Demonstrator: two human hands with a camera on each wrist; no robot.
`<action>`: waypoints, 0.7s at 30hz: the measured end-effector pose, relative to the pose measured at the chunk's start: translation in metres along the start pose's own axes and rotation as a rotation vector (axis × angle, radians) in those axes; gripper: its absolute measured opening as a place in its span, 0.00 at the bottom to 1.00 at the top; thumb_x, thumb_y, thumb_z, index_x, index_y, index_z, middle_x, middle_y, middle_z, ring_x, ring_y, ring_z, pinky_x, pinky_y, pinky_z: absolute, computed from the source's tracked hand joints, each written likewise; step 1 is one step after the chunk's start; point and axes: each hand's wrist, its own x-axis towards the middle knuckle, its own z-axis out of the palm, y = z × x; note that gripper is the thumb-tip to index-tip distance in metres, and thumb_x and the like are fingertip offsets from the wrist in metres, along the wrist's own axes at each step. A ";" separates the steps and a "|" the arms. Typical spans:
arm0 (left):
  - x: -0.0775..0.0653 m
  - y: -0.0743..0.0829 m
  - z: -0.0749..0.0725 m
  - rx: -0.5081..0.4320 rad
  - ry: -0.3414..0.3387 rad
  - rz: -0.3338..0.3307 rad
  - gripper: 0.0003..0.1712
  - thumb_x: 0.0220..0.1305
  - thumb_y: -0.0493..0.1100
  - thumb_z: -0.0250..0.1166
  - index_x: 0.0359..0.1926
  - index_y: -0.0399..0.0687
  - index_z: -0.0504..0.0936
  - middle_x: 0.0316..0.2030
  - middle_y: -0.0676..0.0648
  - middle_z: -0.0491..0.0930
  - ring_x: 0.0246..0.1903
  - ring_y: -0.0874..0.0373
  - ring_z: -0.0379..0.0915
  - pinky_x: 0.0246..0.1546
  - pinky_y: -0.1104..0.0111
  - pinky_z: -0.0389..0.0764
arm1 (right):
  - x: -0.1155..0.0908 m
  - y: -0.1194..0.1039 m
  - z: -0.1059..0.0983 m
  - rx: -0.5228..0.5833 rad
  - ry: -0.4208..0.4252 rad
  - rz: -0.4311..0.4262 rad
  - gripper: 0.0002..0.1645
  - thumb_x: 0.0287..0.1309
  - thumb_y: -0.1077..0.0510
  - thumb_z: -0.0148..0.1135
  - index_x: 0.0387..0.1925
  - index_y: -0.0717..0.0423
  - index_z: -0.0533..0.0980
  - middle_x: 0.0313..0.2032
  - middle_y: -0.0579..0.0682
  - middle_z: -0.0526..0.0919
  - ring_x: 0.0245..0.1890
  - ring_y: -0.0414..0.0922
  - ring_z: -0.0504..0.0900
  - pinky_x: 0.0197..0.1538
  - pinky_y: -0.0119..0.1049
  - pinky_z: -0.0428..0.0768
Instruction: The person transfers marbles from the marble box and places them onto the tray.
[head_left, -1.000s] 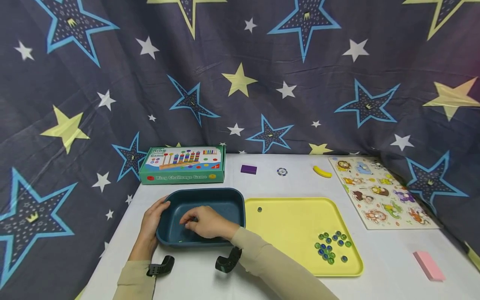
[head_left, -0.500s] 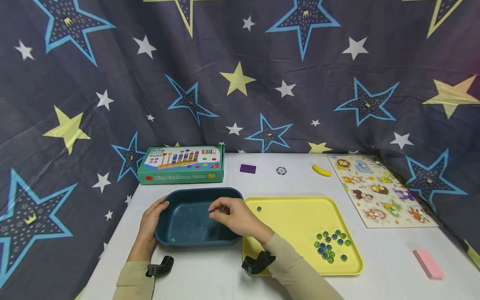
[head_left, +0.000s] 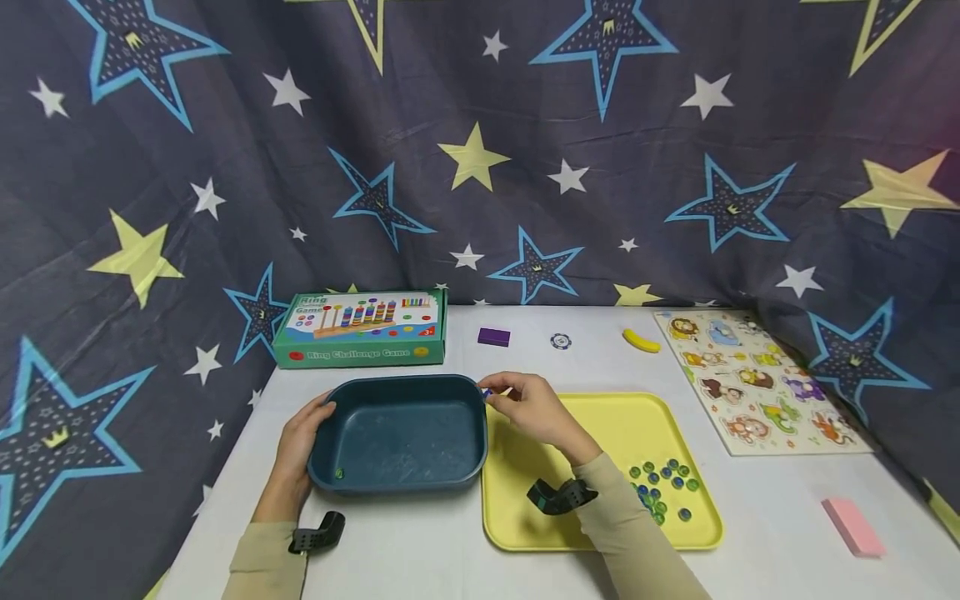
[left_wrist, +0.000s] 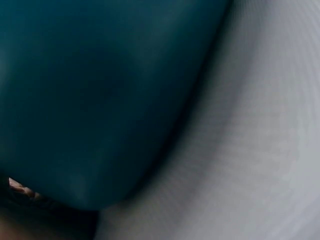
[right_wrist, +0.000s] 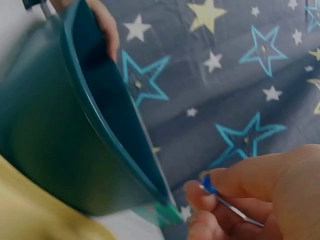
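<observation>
My left hand (head_left: 298,442) grips the left end of a dark teal plastic bin (head_left: 472,475), with fingertips over its rim. In the left wrist view the bin wall (left_wrist: 100,100) fills much of the picture. A green glass bead (head_left: 340,473) lies in the bin's near left corner. My right hand (head_left: 536,408) is just right of the bin's rim, above the yellow tray (head_left: 540,533). Between its thumb and fingertips it pinches a small blue glass bead (right_wrist: 209,185). Several green and blue glass beads (head_left: 660,492) lie in the tray's right part, some hidden by my sleeve.
Behind the bin stands a green ring game box (head_left: 360,333). A purple block (head_left: 494,337), a patterned chip (head_left: 560,341) and a yellow banana-shaped piece (head_left: 641,341) lie farther back. An animal puzzle board (head_left: 757,383) and a pink block (head_left: 853,527) are on the right.
My right hand has moved right, from inside the bin out past its right rim, with the blue bead in its fingertips. My left hand stays on the bin.
</observation>
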 end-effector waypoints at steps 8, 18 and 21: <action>0.000 0.001 -0.001 -0.010 -0.002 -0.001 0.30 0.62 0.53 0.55 0.64 0.49 0.64 0.63 0.49 0.60 0.62 0.57 0.53 0.61 0.60 0.54 | 0.000 0.021 -0.025 -0.099 -0.024 0.054 0.07 0.54 0.57 0.61 0.36 0.45 0.80 0.32 0.42 0.80 0.23 0.42 0.74 0.27 0.34 0.72; 0.001 0.000 -0.003 -0.003 -0.002 -0.004 0.31 0.62 0.54 0.55 0.64 0.50 0.64 0.63 0.49 0.60 0.62 0.57 0.52 0.61 0.59 0.54 | -0.004 0.064 -0.048 -0.076 -0.055 0.136 0.08 0.52 0.60 0.62 0.36 0.57 0.79 0.28 0.48 0.78 0.26 0.44 0.74 0.30 0.36 0.72; 0.000 -0.001 -0.002 0.001 -0.006 0.001 0.31 0.62 0.55 0.55 0.64 0.50 0.64 0.63 0.49 0.60 0.62 0.56 0.53 0.60 0.59 0.54 | -0.005 0.072 -0.049 -0.060 -0.106 0.164 0.09 0.53 0.59 0.62 0.37 0.57 0.79 0.29 0.48 0.79 0.26 0.43 0.73 0.29 0.34 0.71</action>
